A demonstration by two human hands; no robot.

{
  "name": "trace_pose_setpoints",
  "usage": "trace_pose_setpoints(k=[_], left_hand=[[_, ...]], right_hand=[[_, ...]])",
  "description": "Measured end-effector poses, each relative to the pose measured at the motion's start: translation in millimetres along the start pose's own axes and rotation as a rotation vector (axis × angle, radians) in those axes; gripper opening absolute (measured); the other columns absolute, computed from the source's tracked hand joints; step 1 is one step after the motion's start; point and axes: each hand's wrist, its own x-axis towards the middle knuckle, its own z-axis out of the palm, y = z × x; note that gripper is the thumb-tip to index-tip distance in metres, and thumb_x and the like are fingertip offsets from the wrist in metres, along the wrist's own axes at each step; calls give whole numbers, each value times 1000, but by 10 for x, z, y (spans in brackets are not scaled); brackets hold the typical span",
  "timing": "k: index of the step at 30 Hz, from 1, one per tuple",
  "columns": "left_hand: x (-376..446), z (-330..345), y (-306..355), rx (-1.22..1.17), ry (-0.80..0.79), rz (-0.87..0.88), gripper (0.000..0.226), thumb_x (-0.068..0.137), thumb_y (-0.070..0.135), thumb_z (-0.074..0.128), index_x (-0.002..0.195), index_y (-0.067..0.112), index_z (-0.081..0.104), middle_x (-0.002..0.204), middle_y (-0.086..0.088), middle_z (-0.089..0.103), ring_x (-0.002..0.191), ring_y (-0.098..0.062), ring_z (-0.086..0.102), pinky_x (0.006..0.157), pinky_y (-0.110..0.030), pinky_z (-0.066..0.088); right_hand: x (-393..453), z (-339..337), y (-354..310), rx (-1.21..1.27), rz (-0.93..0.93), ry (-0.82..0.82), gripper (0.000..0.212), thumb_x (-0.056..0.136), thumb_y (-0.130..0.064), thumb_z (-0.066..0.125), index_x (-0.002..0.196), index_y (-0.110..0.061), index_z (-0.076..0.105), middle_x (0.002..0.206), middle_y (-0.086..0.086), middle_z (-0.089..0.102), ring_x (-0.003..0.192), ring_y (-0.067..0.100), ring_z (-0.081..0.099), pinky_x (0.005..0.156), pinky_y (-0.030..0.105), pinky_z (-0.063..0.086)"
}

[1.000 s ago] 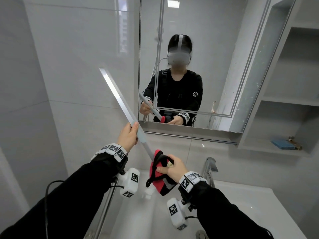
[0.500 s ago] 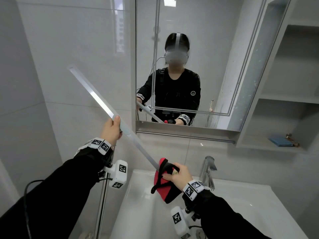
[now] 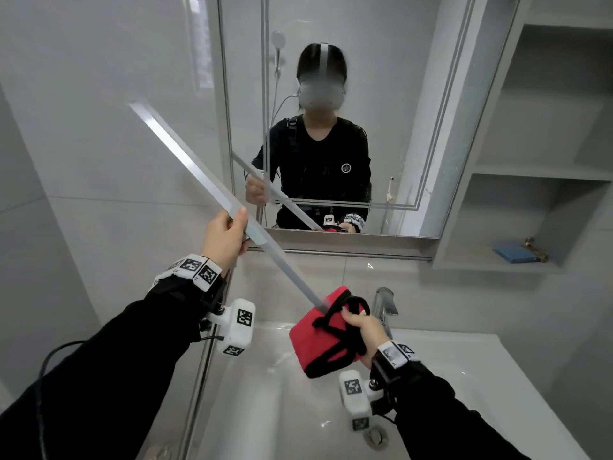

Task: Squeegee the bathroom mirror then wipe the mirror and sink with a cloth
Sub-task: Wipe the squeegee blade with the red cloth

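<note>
A long flat silver squeegee bar point(image 3: 185, 161) slants from the upper left down to the right, in front of the wall and the mirror's point(image 3: 398, 94) left edge. My left hand point(image 3: 225, 235) pinches the bar near its middle, thumb on top. The bar's lower end sits inside a red pouch point(image 3: 318, 343) with black straps. My right hand point(image 3: 365, 330) grips that pouch and its straps above the white sink point(image 3: 464, 370). The mirror reflects a person holding the same bar. No cloth is visible.
A chrome tap point(image 3: 384, 302) stands just behind my right hand. The drain point(image 3: 374, 438) lies below it. Open shelves at the right hold a blue pad point(image 3: 512, 254). A vertical metal rail point(image 3: 199, 376) runs down at the sink's left side.
The gap between my two hands along the bar has grown, and more of the bar shows outside the red pouch. The bar now crosses the mirror's lower left corner.
</note>
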Motion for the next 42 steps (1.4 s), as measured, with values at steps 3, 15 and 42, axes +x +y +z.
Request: trace_pose_setpoints(k=[3, 15, 42], left_hand=[[-9, 269, 31, -35, -34, 20, 20, 99, 26, 43, 83, 16, 49, 66, -8, 53, 32, -2, 45, 33, -15, 35], [-139, 1407, 80, -43, -229, 100, 15, 93, 22, 56, 81, 13, 52, 68, -7, 52, 49, -16, 49, 41, -19, 44], [-770, 3745, -647, 363, -676, 76, 12, 88, 25, 63, 89, 13, 60, 63, 6, 58, 49, -13, 56, 53, -25, 47]], right_hand=[[54, -308, -115, 161, 22, 41, 23, 91, -24, 57, 80, -14, 73, 82, 10, 75, 71, 27, 72, 70, 38, 52], [96, -1418, -347, 474, -25, 259, 34, 90, -34, 52, 96, -5, 69, 87, 18, 74, 91, 34, 65, 75, 44, 51], [813, -3998, -338, 309, 199, 502, 53, 95, -33, 49, 138, -4, 41, 144, 19, 42, 132, 36, 41, 100, 44, 40]])
